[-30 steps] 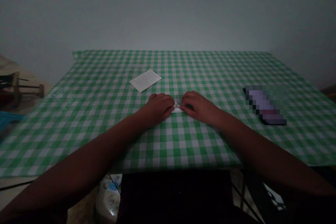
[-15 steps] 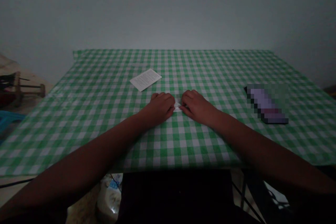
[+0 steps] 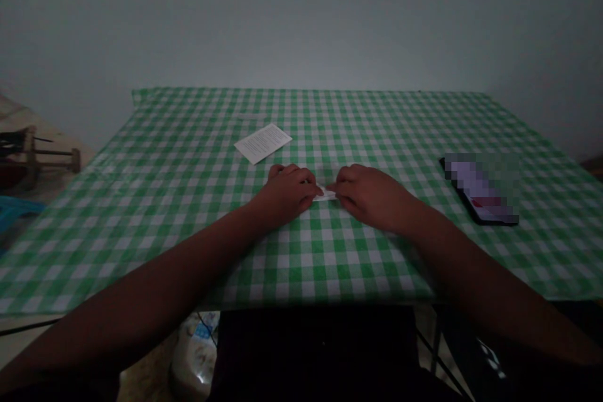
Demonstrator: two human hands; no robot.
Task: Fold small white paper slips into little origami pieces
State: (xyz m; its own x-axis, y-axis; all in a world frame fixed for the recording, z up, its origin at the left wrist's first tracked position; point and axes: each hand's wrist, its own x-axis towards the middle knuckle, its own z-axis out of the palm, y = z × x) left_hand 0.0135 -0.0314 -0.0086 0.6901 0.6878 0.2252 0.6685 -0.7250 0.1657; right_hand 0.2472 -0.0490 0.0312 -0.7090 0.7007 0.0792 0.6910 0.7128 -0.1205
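Note:
Between my two hands, low on the tablecloth, lies a small white piece of folded paper (image 3: 325, 196). My left hand (image 3: 289, 191) is closed at its left end, with the fingers curled and the index fingertip and thumb pressed on it. At the right end, my right hand (image 3: 370, 195) pinches the paper between thumb and fingers. Most of the paper is hidden under the fingers, so its full shape does not show. Beyond my left hand lies a white printed sheet (image 3: 262, 143), flat and apart from both hands.
A green and white checked tablecloth (image 3: 301, 264) covers the table. A phone (image 3: 480, 191), partly blurred out, rests on the right. Behind the table rises a plain wall (image 3: 301, 25). Off the left edge stand a wooden stool (image 3: 40, 154) and a blue plastic thing (image 3: 16, 213).
My right hand has shifted slightly right and turned, and a little more of the white paper shows between the hands. My left index finger now reaches farther onto it.

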